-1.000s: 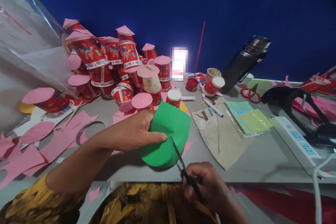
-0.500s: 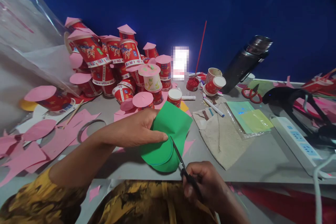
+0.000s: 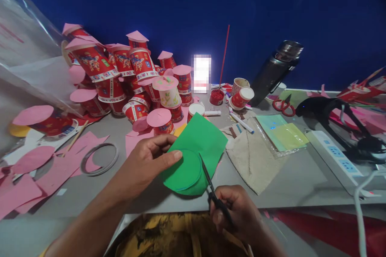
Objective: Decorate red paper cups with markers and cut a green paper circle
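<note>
My left hand (image 3: 153, 160) pinches the left side of a green sheet of paper (image 3: 208, 136), thumb on top and fingers beneath. A circle is drawn on the sheet in a darker line, and the paper's lower edge is cut in a curve close to it. In my right hand (image 3: 232, 211) is a pair of black-handled scissors (image 3: 209, 176). Their blades point up and away, at the paper along the right side of the circle. My fingers cover part of the scissors' handles.
Red paper cups (image 3: 96, 62) with pink paper tops are stacked at the back left. Pink scraps (image 3: 27, 190) and a roll of tape (image 3: 99, 160) lie left. On the right are a cloth (image 3: 259, 168), a dark flask (image 3: 274, 74), red-handled scissors (image 3: 283, 106) and a power strip (image 3: 337, 160).
My left hand has shifted left and its grip on the green paper has moved to the circle's left part. The sheet has turned slightly, and more of the circle shows.
</note>
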`<state>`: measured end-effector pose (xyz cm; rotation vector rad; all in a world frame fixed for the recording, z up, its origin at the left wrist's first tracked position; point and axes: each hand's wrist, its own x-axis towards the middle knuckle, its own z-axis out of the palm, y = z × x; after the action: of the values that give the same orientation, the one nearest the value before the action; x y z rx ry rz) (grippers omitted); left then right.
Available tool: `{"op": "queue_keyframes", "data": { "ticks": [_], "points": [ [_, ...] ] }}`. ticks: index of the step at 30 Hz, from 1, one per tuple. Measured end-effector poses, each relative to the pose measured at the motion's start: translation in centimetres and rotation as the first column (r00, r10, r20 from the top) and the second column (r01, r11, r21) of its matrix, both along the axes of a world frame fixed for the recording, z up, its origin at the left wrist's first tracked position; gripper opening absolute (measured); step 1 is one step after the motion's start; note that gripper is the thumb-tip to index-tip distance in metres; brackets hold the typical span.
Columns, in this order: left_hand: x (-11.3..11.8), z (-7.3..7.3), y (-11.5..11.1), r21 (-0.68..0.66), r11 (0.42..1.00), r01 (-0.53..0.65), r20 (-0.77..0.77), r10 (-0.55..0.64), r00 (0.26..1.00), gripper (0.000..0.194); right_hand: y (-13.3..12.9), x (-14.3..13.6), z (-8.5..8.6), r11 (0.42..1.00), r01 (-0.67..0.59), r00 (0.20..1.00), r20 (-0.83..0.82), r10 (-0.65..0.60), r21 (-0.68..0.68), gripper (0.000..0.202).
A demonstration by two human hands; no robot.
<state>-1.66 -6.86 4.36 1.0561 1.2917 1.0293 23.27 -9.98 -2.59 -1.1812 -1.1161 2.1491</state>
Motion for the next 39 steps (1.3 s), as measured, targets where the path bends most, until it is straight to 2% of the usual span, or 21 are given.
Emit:
{"op": "queue_keyframes", "data": {
  "ticks": [3, 7, 17, 25, 31, 39],
  "points": [
    [1.0, -0.8, -0.8, -0.010, 0.999, -0.051, 0.017, 0.051, 0.999, 0.037, 0.0, -0.1, 0.0, 1.000, 0.010, 1.000, 0.012, -0.010, 0.001, 0.028],
    [1.8, -0.5, -0.6, -0.042, 0.997, -0.071, -0.008, 0.071, 0.997, 0.040, 0.0, 0.0, -0.1, 1.000, 0.003, 1.000, 0.017, -0.003, -0.007, 0.033],
    [1.4, 0.9, 0.2, -0.029, 0.999, 0.029, -0.145, -0.033, 0.989, 0.036, 0.1, 0.2, -0.3, 0.999, -0.044, 0.999, 0.001, 0.044, 0.003, 0.042],
    [0.7, 0.8, 0.4, -0.085, 0.994, 0.068, -0.139, -0.079, 0.987, 0.041, 0.1, 0.6, -0.1, 0.993, -0.079, 0.996, 0.056, 0.075, 0.084, 0.027],
    [0.6, 0.8, 0.4, -0.124, 0.987, 0.099, -0.160, -0.119, 0.980, 0.044, 0.4, 0.4, 0.6, 0.990, -0.119, 0.992, 0.060, 0.115, 0.078, 0.033],
    [0.7, 1.1, 0.8, -0.078, 0.988, 0.136, -0.186, -0.149, 0.971, 0.042, 0.5, 0.3, 1.0, 0.991, -0.108, 0.992, 0.079, 0.102, 0.073, 0.028]
  ]
}}
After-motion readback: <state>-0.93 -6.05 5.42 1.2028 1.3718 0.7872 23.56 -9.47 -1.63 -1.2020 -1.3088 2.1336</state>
